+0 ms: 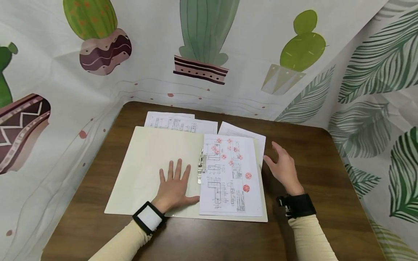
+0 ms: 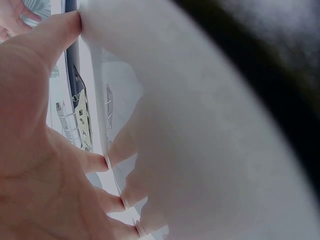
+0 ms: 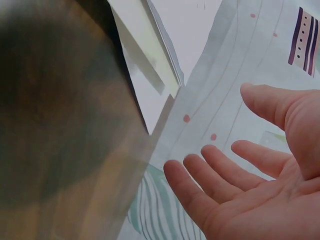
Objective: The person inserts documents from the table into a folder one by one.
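A cream file folder (image 1: 153, 152) lies spread flat on the table. Printed drawing sheets (image 1: 225, 203) with red stamp marks cover its right half. Along the fold sits a metal ring clip (image 1: 200, 166), its rings also visible beside the palm in the left wrist view. My left hand (image 1: 174, 188) rests on the folder's left half, fingers spread, thumb reaching to the sheets' left edge. To the right of the folder, my right hand (image 1: 283, 168) hovers with loosely bent fingers and holds nothing. In the right wrist view, the right hand (image 3: 240, 185) is apart from the paper corners.
Behind the folder lie loose drawing sheets (image 1: 202, 125), partly covered by it. Another printed sheet (image 1: 259, 139) sticks out at the folder's upper right. The brown wooden table (image 1: 310, 156) meets a cactus-print cloth (image 1: 150, 87) at its far edge.
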Demonstrator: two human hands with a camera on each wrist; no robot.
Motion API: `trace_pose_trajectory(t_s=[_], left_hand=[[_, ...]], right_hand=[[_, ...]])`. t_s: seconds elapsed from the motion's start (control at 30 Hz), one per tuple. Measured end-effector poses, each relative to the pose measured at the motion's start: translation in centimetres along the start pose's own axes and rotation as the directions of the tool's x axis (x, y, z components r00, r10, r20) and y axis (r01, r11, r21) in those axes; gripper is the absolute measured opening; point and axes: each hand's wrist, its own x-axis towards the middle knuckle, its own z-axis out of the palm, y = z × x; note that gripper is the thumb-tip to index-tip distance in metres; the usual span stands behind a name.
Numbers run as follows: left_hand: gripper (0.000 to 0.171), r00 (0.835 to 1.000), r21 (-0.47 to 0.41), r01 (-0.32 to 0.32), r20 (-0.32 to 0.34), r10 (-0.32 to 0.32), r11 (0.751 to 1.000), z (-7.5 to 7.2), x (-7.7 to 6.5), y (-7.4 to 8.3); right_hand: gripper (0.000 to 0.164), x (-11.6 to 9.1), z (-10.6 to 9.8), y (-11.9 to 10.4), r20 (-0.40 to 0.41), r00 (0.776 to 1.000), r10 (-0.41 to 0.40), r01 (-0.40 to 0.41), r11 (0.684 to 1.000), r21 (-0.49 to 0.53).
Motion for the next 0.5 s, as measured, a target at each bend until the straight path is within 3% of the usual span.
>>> trace_pose_trajectory(t_s=[0.3,0.5], left_hand=[[0.117,1.000,-0.003,-0.011,0.003,0.011,1.000,-0.1,0.1,0.1],[0.118,1.000,0.000,-0.006,-0.008,0.006,1.000,-0.1,-0.2,0.0]], right_hand=[[0.077,2.4,-1.5,-0.4,0.045,0.999,0.002,0.000,0.999,-0.036],[0.078,4.5,-1.5,-0.1,0.081,0.997,-0.007,0.013,0.998,-0.068]])
